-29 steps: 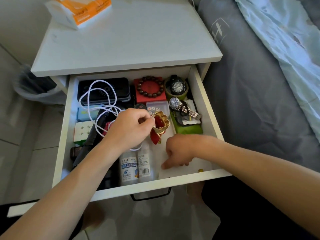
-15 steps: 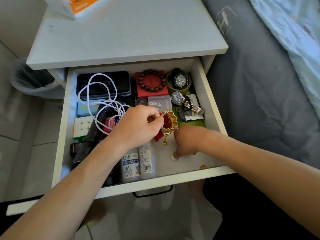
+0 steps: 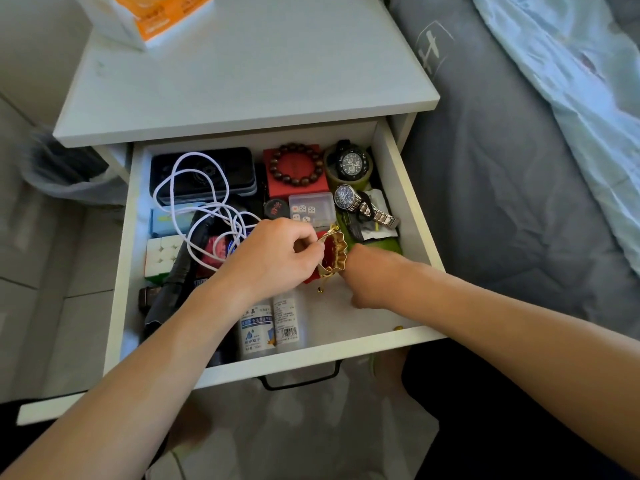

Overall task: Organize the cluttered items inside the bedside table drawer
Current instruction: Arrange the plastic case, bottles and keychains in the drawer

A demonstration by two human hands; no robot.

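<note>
My left hand (image 3: 277,258) is pinching the pouch (image 3: 333,255) rim over the drawer (image 3: 408,188). My right hand (image 3: 372,278) is curling beside it; its fingertips are hiding, so I cannot tell its grip.

White bedside table (image 3: 242,81) stands on pale tiled floor (image 3: 41,278), bed with grey sheet (image 3: 502,202) and light blue blanket (image 3: 571,81) to its right, lined bin (image 3: 65,168) to its left.

Tissue box (image 3: 152,15) cut off at top edge.
</note>
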